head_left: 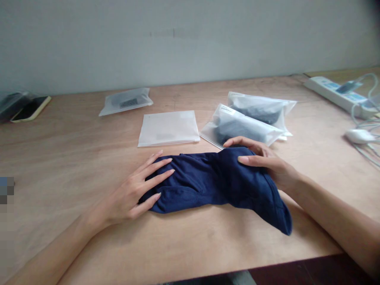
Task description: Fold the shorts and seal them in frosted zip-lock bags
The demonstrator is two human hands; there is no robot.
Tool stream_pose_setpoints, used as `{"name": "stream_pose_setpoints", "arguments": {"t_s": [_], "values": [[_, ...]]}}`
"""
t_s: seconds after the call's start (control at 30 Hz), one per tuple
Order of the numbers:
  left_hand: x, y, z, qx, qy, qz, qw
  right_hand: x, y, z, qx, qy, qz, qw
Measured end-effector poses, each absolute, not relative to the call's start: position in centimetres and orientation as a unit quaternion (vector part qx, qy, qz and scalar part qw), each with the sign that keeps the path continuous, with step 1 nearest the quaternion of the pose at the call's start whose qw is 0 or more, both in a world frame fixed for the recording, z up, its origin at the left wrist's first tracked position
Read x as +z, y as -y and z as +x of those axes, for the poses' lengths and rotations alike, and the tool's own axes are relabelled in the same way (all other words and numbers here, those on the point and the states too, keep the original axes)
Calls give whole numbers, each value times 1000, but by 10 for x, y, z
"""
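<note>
Here we are, working a navy cloth piece (202, 178) at the near middle of the wooden table (74, 150), just on our side of a flat white pouch (169, 128). Our left hand (133, 194) is lying palm down over the left end, fingers spreading and pressing lightly, with nothing clenched. Our right hand (276, 166) is grasping the other part, thumb resting on top and index finger curling at the far edge; the remaining fingers are hiding behind the fabric, so we are unable to tell how they are closing.

For good handling, we are judging that the left fingers should be bearing down gently and evenly, while the right is guiding without tugging, since a hard pull would likely be skewing those creases. Easing them out toward the ends, with the folded layers lying together, looks the safer way.

And the direction: the long axis is running left to right across our front, roughly along the table's far edge, then bending at the right, where the flared end is slanting toward us and pointing outward to the right. Beyond that right part, two filled frosted pouches (240, 132) are sitting close by.
</note>
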State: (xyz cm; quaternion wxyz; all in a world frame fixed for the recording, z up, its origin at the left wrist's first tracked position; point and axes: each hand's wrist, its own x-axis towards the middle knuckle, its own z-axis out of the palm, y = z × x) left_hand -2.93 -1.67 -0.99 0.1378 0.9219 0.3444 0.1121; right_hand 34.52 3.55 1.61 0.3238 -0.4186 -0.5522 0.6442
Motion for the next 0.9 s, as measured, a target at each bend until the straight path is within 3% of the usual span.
{"name": "stream_pose_setpoints", "arguments": {"t_s": [0.23,0.57,0.77,0.9], "values": [[-9,19,-20,110,-360,912,165,19,-23,320,610,608,-388,328],[-8,22,-26,139,-382,883,236,18,-26,276,723,534,-307,312],[-27,20,-41,229,-389,830,327,11,-30,243,768,472,-282,329],[-26,19,-40,236,-429,812,318,-2,-29,237,762,529,-241,285]]}}
